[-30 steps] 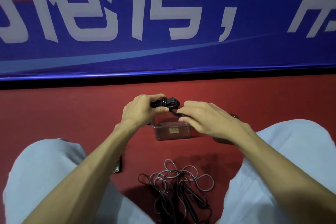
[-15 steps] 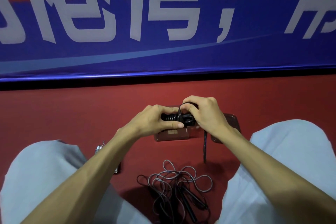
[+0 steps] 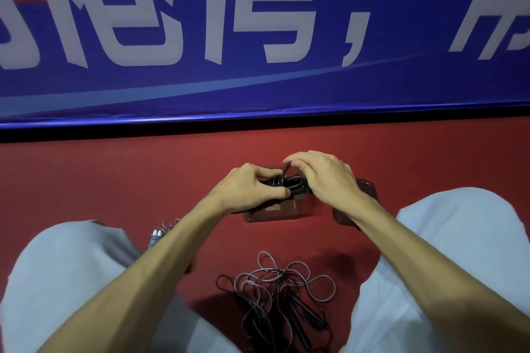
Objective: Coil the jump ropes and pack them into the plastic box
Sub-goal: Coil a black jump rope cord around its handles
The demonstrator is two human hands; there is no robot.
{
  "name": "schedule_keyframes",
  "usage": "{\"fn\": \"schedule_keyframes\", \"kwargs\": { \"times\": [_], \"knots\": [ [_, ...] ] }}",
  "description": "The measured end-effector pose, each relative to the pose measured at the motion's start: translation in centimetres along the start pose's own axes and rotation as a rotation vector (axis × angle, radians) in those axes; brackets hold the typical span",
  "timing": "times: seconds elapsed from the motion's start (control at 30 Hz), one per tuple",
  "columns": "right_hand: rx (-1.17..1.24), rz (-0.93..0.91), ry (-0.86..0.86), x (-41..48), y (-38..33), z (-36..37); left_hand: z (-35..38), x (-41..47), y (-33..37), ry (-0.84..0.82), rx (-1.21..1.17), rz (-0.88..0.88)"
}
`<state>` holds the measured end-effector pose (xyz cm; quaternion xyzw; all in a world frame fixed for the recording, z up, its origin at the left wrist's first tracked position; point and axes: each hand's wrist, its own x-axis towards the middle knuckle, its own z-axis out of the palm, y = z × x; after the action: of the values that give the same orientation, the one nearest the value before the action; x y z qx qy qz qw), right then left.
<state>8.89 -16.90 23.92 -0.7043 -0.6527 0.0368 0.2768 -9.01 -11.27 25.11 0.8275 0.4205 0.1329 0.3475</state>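
A coiled black jump rope (image 3: pixel 289 184) is held just above the clear plastic box (image 3: pixel 272 212) on the red floor. My left hand (image 3: pixel 249 189) grips the bundle from the left, thumb across its front. My right hand (image 3: pixel 324 178) pinches a loop of the rope at the top of the bundle. A loose tangle of grey and black jump ropes (image 3: pixel 281 295) with black handles lies on the floor between my knees. Most of the box is hidden behind my hands.
The box lid (image 3: pixel 364 195) lies right of the box, partly under my right wrist. White-tipped rope handles (image 3: pixel 156 236) peek out beside my left forearm. A blue banner wall (image 3: pixel 258 89) stands behind; my knees in light trousers (image 3: pixel 459 238) flank the floor.
The rope's tail that hung down below my right hand half a second ago has been drawn up into the bundle. My right hand has shifted up over the coil.
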Motion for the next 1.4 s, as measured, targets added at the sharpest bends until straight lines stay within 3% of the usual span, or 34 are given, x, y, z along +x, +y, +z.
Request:
{"fn": "schedule_keyframes", "kwargs": {
  "times": [0.13,0.27,0.43,0.57,0.67,0.77,0.93,1.1,1.17,1.3,1.4],
  "knots": [
    [0.198,-0.075,-0.125,0.4,0.3,-0.2,-0.5,-0.6,0.2,-0.051,-0.212,0.05],
    [0.291,0.054,-0.072,0.4,0.7,-0.4,-0.7,-1.2,0.8,-0.093,-0.427,0.073],
    [0.099,0.129,-0.086,0.3,0.2,-0.8,-0.8,-0.8,0.7,-0.009,-0.58,0.051],
    [-0.056,0.07,-0.23,0.5,0.0,-0.2,-0.8,-0.9,0.7,0.058,-0.687,0.032],
    [-0.056,0.028,-0.354,0.5,0.4,0.1,-1.0,-1.2,1.1,0.058,-0.694,0.075],
    [0.019,0.043,-0.376,-0.1,1.1,-0.2,-1.3,-0.8,0.6,0.191,-0.786,0.043],
    [0.058,-0.024,-0.343,-0.7,-1.1,-0.2,-1.6,0.2,-0.6,0.365,-0.674,0.081],
    [0.09,-0.117,-0.435,-1.4,-3.1,-0.1,-1.2,1.0,-2.1,0.425,-0.31,0.085],
    [0.132,-0.214,-0.348,-1.6,-2.7,-0.2,-1.3,1.0,-2.5,0.418,-0.186,0.076],
    [0.402,-0.303,0.105,-1.9,-2.8,0.0,-1.6,1.1,-2.6,0.378,-0.166,0.068],
    [0.74,-0.243,0.11,-1.7,-2.8,0.1,-1.4,1.2,-2.3,0.328,-0.168,0.095]
  ]
}}
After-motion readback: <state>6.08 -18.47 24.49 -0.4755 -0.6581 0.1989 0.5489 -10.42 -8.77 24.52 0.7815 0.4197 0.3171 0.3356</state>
